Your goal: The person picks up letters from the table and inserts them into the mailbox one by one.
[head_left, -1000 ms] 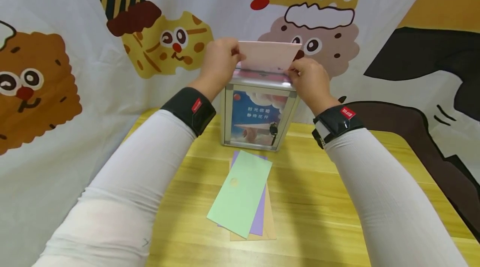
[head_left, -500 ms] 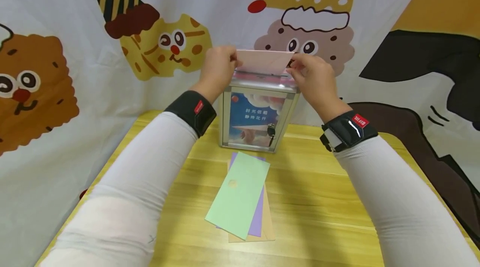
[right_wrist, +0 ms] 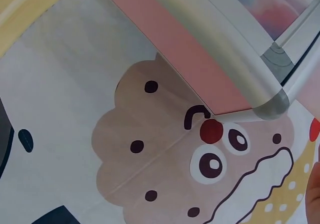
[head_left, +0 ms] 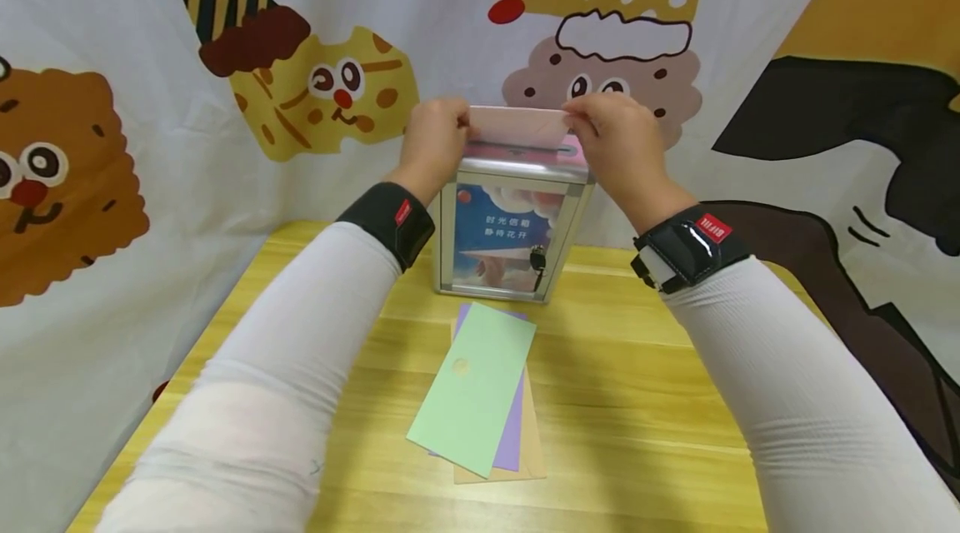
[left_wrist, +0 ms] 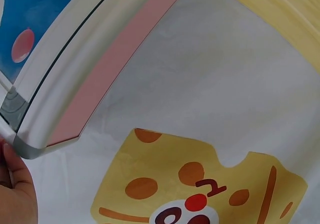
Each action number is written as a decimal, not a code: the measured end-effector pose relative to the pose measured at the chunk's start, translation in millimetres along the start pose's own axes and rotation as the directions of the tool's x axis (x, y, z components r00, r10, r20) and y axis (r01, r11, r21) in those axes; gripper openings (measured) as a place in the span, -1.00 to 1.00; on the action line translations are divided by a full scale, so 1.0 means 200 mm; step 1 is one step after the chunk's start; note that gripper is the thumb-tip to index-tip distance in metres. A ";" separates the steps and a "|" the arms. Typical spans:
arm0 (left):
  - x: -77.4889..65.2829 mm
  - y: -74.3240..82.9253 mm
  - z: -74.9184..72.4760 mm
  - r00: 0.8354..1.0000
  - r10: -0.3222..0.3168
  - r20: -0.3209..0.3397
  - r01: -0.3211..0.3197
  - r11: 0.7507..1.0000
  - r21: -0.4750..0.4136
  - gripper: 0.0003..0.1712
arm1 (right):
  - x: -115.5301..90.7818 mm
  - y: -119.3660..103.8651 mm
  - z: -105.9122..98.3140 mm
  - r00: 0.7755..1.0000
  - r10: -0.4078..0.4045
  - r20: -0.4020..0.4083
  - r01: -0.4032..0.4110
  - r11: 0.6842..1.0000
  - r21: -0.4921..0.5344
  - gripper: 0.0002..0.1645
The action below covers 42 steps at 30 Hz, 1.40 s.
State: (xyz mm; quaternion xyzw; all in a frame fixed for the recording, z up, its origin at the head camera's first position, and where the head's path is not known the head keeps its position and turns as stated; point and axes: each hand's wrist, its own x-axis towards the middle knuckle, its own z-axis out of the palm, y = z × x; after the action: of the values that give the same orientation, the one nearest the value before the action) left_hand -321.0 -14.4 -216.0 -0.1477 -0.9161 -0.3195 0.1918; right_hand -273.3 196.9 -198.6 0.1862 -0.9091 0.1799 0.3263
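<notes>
A pink envelope [head_left: 517, 127] stands on edge over the pink top of a metal-framed mailbox [head_left: 446, 254], its lower edge at the slot [head_left: 567, 151]. My left hand [head_left: 433, 137] pinches the envelope's left end. At its upper right corner, the thumb and fingers of my right hand [head_left: 624, 150] pinch it. The mailbox has a blue picture front with white writing and a small lock with keys [head_left: 537, 258]. In the left wrist view only part of my left hand [left_wrist: 17, 189] shows beside the box corner; the right wrist view catches a sliver of my right hand [right_wrist: 314, 194].
In front of the mailbox lies a fanned stack on the wooden table [head_left: 630, 400]: a green envelope [head_left: 476, 400] on top, a purple one [head_left: 512, 433] under it, a tan one [head_left: 535, 460] lowest. A white cloth with cartoon prints [head_left: 457, 17] hangs behind.
The pink envelope has sunk lower toward the mailbox top. My right hand has shifted from the envelope's lower right side up to its top right corner. The left hand keeps its hold.
</notes>
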 end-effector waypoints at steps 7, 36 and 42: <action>-0.02 -0.01 0.03 1.000 0.004 -0.027 -0.005 0.999 -0.044 -0.83 | 0.01 0.00 0.02 1.000 -0.019 -0.012 0.019 0.999 -0.041 -0.76; 0.02 0.01 0.00 0.992 0.039 0.123 -0.051 0.994 0.092 -0.70 | 0.01 0.09 0.20 1.000 0.007 0.021 -0.004 0.990 -0.139 -0.80; 0.03 -0.01 0.03 0.990 0.050 0.135 -0.066 0.991 0.117 -0.74 | 0.00 0.11 0.22 0.998 0.003 0.061 0.007 0.987 -0.160 -0.77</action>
State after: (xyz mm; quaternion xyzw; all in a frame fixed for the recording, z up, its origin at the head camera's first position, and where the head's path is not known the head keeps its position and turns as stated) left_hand -328.8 -10.3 -218.3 -0.1831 -0.9398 -0.2472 0.1488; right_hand -306.2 197.1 -235.3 0.1658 -0.9301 0.1003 0.3122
